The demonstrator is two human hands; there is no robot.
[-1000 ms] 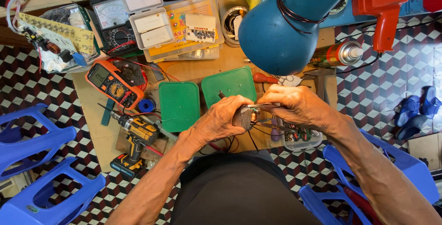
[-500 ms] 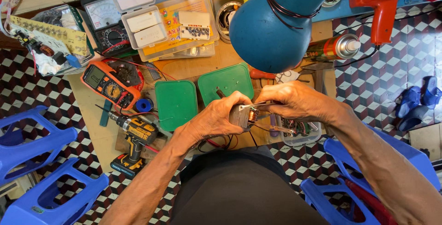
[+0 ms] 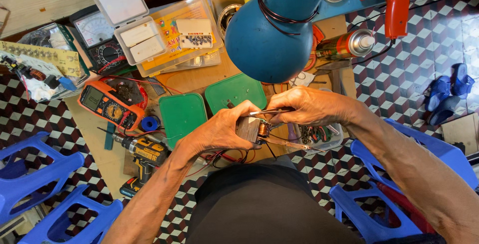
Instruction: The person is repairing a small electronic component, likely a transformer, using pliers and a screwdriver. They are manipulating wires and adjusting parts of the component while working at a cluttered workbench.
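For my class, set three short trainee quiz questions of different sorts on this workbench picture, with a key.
1. True or false: the left hand holds a small part with a copper coil.
2. Which tool does the right hand hold? A tweezers, B hammer, C saw.
3. Fill in: the cordless drill is yellow and ____.

Key: 1 true; 2 A; 3 black.
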